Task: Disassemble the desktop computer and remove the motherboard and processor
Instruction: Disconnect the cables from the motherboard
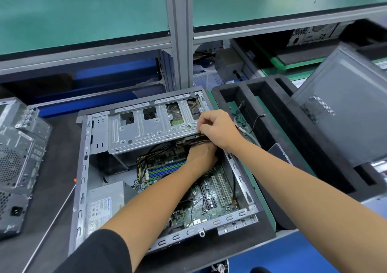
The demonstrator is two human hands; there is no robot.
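While the open desktop case [163,168] lies on its side on a dark foam mat [240,245], a green-topped shelf [83,15] on a grey aluminium frame [179,32] is seen above and behind it. A black foam tray with long slots [293,126] lies to the right, with a grey side panel [343,105] resting tilted across it. Another stripped chassis [18,157] lies at the left edge, only partly in frame. The motherboard [209,195] is still seated in the case floor, beside the power supply [102,205] and below the metal drive cage [150,126]. The right hand [217,126] is curled at the cage's right end, its fingertips pinching something that cannot be made out. The left hand [202,156] is reached in beneath the cage among dark cables [194,141]; its fingers are hidden, so its hold cannot be told. Much of the board is covered by the left forearm.
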